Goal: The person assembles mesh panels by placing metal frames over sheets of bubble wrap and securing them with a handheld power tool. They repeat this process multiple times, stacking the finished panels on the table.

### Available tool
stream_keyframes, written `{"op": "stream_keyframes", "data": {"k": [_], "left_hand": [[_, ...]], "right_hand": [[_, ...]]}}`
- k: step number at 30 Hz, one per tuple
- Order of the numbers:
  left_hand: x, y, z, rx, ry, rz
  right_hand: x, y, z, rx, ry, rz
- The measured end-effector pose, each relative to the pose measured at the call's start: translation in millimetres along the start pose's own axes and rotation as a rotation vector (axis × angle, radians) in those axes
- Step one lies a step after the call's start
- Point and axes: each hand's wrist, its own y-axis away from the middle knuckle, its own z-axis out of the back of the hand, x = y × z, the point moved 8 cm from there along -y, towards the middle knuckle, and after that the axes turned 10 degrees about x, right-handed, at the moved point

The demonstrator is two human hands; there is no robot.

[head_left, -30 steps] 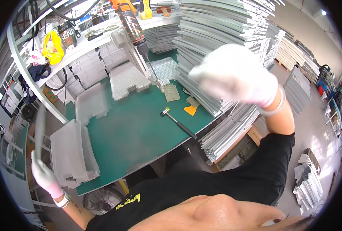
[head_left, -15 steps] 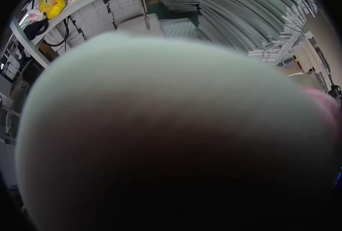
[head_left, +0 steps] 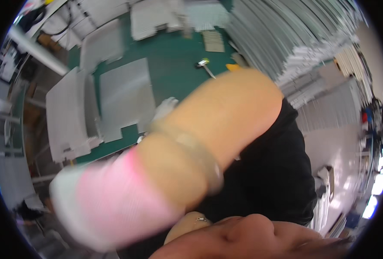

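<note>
My right arm, bare with a pale bangle on the wrist, crosses close in front of the camera. Its elbow is at the upper right. My right hand [head_left: 109, 198], in a pink-and-white glove, is raised at the lower left; motion blurs it and its fingers cannot be made out. Behind the forearm, what appears to be my left hand [head_left: 164, 108] shows only as a bit of white glove. It is at the right edge of a grey translucent plastic sheet [head_left: 127, 93] with notched edges, lying on the green table. Its fingers are mostly hidden.
More pale cut sheets [head_left: 68, 116] overhang the table's left edge. A tool with a yellow-and-black handle [head_left: 203, 63] lies on the green tabletop [head_left: 174, 52], near a tan pad [head_left: 213, 41]. Tall stacks of grey sheets [head_left: 277, 34] stand at the right.
The white-gloved shape that covered most of the view has moved off to the lower left. Forearm, table and sheets now show.
</note>
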Motion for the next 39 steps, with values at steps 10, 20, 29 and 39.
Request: {"op": "stream_keyframes", "data": {"k": [10,20,29,39], "left_hand": [[85,90,67,-0.130,-0.193,0.521],[137,80,122,-0.117,-0.309,0.393],[137,29,90,-0.154,-0.164,0.569],[107,14,89,-0.200,-0.007,0.428]], "right_hand": [[-165,249,-190,0.301,0.229,-1.061],[-193,278,-160,0.441,0.220,-1.362],[-279,262,-168,0.569,0.223,-1.484],[-502,262,-162,-0.017,0.132,-1.923]]}}
